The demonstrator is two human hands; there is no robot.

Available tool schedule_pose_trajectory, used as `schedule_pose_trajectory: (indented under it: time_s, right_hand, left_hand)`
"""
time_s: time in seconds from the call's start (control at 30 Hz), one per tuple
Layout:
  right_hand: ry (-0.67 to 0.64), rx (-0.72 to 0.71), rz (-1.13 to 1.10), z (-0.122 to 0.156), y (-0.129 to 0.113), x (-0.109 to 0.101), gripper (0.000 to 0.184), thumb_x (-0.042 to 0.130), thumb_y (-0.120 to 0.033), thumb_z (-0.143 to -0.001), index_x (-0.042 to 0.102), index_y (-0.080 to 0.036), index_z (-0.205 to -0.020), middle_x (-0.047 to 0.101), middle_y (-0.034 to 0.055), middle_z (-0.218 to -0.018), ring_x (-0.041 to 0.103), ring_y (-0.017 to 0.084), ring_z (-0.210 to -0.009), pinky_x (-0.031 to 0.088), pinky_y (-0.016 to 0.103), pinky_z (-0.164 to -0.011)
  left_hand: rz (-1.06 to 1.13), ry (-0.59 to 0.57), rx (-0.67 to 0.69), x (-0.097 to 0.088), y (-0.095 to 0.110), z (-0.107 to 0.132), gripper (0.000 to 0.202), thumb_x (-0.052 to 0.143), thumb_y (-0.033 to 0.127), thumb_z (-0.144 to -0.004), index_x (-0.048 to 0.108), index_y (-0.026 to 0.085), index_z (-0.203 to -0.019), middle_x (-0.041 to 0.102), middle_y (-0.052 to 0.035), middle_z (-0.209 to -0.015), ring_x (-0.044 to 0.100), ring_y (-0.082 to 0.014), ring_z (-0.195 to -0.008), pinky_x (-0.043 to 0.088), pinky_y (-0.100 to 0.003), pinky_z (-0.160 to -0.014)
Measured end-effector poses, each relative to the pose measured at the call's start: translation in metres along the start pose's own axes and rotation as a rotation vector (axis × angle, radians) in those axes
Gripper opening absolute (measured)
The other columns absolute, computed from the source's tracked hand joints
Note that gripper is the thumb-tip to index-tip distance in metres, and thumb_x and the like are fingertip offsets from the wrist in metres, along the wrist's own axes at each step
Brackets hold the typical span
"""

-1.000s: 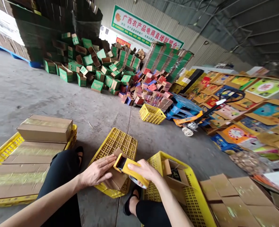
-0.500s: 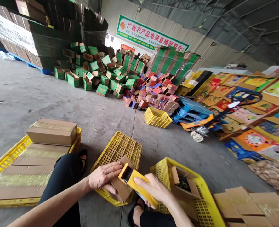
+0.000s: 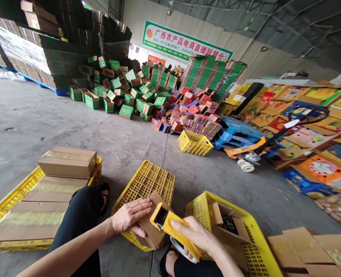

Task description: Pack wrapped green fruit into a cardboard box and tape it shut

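Note:
A small cardboard box (image 3: 152, 222) rests on an upturned yellow crate (image 3: 156, 177) between my feet. My left hand (image 3: 132, 216) lies on the box, fingers stretched flat across its top and thumb low on the near side. My right hand (image 3: 194, 235) is wrapped around a yellow tape dispenser (image 3: 174, 227). The dispenser's front end is at the right part of the box top; whether it touches cannot be told. A tape roll (image 3: 182, 248) shows below its body. To the right, an open cardboard box (image 3: 231, 234) with dark contents sits in another yellow crate (image 3: 253, 227).
Taped cardboard boxes (image 3: 46, 196) fill a yellow crate (image 3: 29, 181) at left. More flat cardboard (image 3: 300, 246) lies at lower right. Beyond are a yellow basket (image 3: 195, 143), a pallet jack (image 3: 254, 152), blue pallets (image 3: 236, 130) and a heap of green boxes (image 3: 127, 96).
My right hand has drawn the tape dispenser slightly right, and more of its tape roll shows. My left hand stays on the box. The whole view has shifted a little.

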State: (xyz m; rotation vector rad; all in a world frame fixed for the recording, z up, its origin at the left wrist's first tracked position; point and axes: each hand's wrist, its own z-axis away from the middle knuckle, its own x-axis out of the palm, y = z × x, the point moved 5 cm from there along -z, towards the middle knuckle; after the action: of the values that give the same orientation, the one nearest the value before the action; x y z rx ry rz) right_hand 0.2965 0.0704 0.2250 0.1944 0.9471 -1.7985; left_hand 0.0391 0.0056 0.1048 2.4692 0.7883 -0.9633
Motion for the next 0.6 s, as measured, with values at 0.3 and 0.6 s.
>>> schedule_pose_trajectory:
  time_s: [0.3,0.6]
  right_hand:
    - [-0.067,-0.08,0.103,0.001,-0.012,-0.002,0.05,0.056,-0.068,-0.098,0.06,-0.02,-0.085,0.067,0.0032,-0.057,0.076,0.023,-0.06,0.056,0.023,-0.052]
    - [-0.017,-0.091,0.067,-0.001,0.007,0.006,0.051,0.057,-0.073,-0.094,0.058,-0.022,-0.092,0.069,0.0022,-0.06,0.077,0.025,-0.061,0.054,0.024,-0.049]
  left_hand:
    - [-0.011,-0.167,-0.015,-0.012,0.022,-0.032,0.102,0.06,0.073,-0.098,0.027,0.009,-0.17,0.054,-0.0277,-0.159,0.051,-0.0404,-0.151,0.03,-0.057,-0.131]
    - [-0.005,-0.216,0.109,0.002,0.01,-0.027,0.103,0.05,0.076,-0.101,0.024,0.005,-0.17,0.051,-0.0272,-0.161,0.045,-0.0371,-0.155,0.037,-0.051,-0.13]
